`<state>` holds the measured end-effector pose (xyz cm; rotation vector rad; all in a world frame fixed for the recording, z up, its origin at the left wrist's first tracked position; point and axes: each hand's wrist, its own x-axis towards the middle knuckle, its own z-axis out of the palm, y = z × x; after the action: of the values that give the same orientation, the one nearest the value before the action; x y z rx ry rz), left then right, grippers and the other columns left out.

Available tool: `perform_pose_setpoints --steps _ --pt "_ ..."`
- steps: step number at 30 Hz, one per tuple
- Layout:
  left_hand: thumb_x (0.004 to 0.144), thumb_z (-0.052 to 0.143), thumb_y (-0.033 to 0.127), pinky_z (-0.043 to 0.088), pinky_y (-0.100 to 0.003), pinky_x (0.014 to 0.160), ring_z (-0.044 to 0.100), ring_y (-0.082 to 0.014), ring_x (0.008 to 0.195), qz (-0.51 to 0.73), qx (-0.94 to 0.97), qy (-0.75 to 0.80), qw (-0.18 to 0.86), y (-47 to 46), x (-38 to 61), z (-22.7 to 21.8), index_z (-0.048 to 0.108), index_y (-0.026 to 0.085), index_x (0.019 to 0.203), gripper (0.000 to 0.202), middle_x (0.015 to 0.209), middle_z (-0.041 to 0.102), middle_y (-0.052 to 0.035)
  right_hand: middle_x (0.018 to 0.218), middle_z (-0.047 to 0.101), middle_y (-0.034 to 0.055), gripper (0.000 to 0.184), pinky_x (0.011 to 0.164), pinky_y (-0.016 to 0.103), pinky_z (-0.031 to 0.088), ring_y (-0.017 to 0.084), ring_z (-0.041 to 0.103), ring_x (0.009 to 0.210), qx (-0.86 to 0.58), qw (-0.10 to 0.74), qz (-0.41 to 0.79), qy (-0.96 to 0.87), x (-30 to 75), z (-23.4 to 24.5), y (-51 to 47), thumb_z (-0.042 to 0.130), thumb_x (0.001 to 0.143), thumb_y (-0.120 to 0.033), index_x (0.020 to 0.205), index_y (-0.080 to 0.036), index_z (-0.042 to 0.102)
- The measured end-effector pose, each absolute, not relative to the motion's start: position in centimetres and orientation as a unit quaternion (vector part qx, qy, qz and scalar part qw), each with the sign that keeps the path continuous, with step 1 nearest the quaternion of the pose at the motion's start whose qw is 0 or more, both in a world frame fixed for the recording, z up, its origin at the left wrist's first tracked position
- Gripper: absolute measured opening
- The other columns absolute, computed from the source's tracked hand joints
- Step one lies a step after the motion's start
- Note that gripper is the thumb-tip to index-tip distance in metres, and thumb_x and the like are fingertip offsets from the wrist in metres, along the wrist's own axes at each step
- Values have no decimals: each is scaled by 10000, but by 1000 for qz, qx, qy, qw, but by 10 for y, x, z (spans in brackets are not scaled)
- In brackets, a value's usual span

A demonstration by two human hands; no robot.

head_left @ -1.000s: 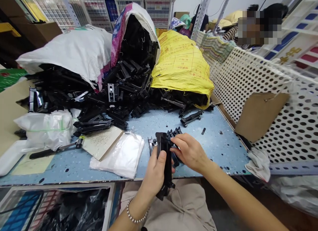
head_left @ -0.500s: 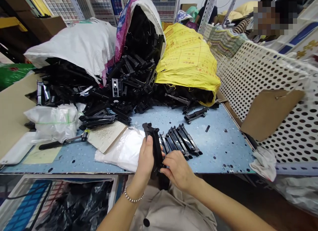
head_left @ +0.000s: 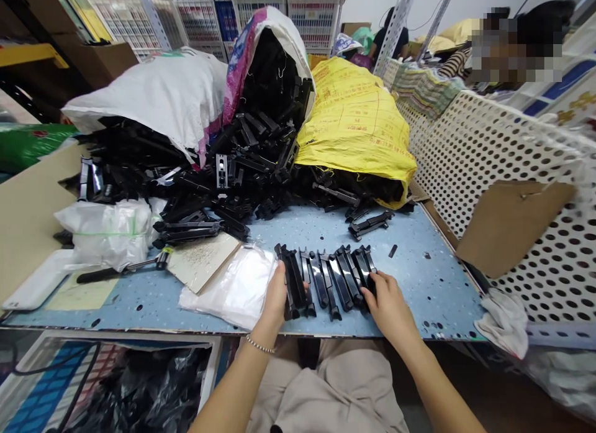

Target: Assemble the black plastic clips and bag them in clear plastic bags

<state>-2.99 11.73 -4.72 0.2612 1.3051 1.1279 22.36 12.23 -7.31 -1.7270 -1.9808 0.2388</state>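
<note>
Several slim black plastic parts [head_left: 329,284] lie side by side in a row near the table's front edge. At the row's left end, my left hand [head_left: 274,296] is closed round a black plastic part [head_left: 289,281], with the thumb on its near side and a fingertip showing past it. My right hand [head_left: 390,305] is at the right end, thumb and fingers bent against the last black part [head_left: 364,265]. A flat stack of clear plastic bags [head_left: 237,284] lies just left of my left hand.
Behind the row, black parts spill from a white sack [head_left: 153,88], an open sack with a purple edge [head_left: 233,79] and a yellow sack [head_left: 356,122]. A black-handled tool [head_left: 100,275] and a board [head_left: 203,262] lie left. A perforated white crate [head_left: 503,141] borders the right; a person sits beyond.
The part held up in both hands has come down at the row's left end, in my left hand. My right hand has moved right to the row's other end. The view has tilted slightly.
</note>
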Motion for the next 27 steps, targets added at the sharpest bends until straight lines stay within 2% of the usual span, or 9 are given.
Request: perform_pose_setpoints --steps 3,7,9,11,14,17,20,24,27 --pt "848 458 640 564 -319 614 699 -221 693 534 89 533 650 111 -20 -40 613 129 980 549 711 697 -78 1300 490 176 437 962 604 423 382 463 1228 -619 288 117 -721 215 -55 104 453 915 -442 1297 -236 494" --pt "849 502 612 523 -351 871 662 -222 974 626 154 493 584 85 -2 -25 573 177 1130 523 959 699 -79 1381 496 124 591 938 519 497 313 530 1204 -519 288 357 -721 168 -24 77 560 881 -408 1423 -292 357" --pt "884 446 596 473 -363 958 614 -219 1071 621 236 521 537 75 -4 -21 551 203 1194 512 1045 675 -78 1359 533 109 624 931 485 512 294 576 1153 -484 277 469 -685 144 -18 70 635 831 -398 1398 -275 404" --pt "915 418 539 424 -381 1014 567 -227 1133 577 346 569 474 70 -21 -23 565 212 1205 461 1116 644 -88 1282 600 101 578 923 472 514 287 619 1083 -486 287 549 -617 130 -17 71 687 789 -397 1316 -246 505" --pt "883 508 405 353 -459 1052 508 -281 1158 484 489 653 317 69 -65 -34 643 193 1104 334 1184 590 -124 1116 689 85 526 873 438 531 275 667 974 -483 314 648 -498 122 -20 81 737 750 -406 1217 -218 587" --pt "797 588 284 364 -498 995 524 -307 1045 420 540 695 222 72 -106 -49 695 193 839 146 1011 622 -127 1011 719 76 498 864 416 528 267 678 943 -451 349 712 -411 113 -21 90 783 709 -395 1142 -200 631" --pt "748 614 256 452 -410 843 565 -249 841 413 538 696 238 79 -128 -57 631 205 642 118 770 604 -63 1021 715 82 403 903 404 513 253 665 988 -398 377 768 -332 94 -20 95 767 735 -379 1068 -179 659" --pt "759 603 343 451 -272 598 547 -166 608 423 513 692 282 88 -143 -59 609 189 645 192 604 568 5 1003 723 94 287 955 367 491 235 653 1029 -330 399 819 -246 65 -18 103 729 781 -343 978 -137 691" --pt "792 554 352 426 -234 510 524 -135 511 429 504 681 311 89 -149 -58 611 172 722 201 549 553 32 972 730 111 301 960 368 490 247 662 1014 -298 395 852 -169 38 -21 113 739 763 -367 921 -113 704"
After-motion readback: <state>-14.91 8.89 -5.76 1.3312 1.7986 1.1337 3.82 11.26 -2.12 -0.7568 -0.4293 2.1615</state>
